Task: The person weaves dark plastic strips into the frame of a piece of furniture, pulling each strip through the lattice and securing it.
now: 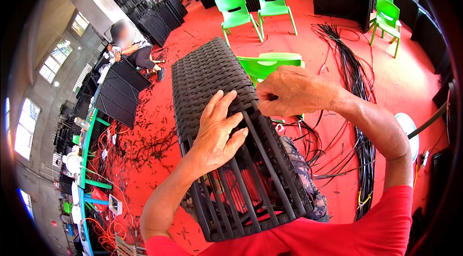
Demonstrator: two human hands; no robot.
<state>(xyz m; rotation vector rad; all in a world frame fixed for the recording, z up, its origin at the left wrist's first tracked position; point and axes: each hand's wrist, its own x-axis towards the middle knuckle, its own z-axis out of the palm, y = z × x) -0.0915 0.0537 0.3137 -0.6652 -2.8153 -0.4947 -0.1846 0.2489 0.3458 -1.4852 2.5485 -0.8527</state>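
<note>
A long, dark woven piece of flat plastic strips lies in front of me, its near end at my body. Its far part is closely woven; the near part shows bare lengthwise bars with gaps between them. My left hand rests on the boundary between weave and bars, fingers spread, thumb apart. At the right edge of the piece, my right hand is closed in a fist. Whatever its fingers grip there, perhaps a strip, is hidden.
Green chairs stand ahead, another green chair just behind the piece. A bundle of long black strips runs along the red floor at right. Scraps litter the left. A person sits far left, beside dark panels.
</note>
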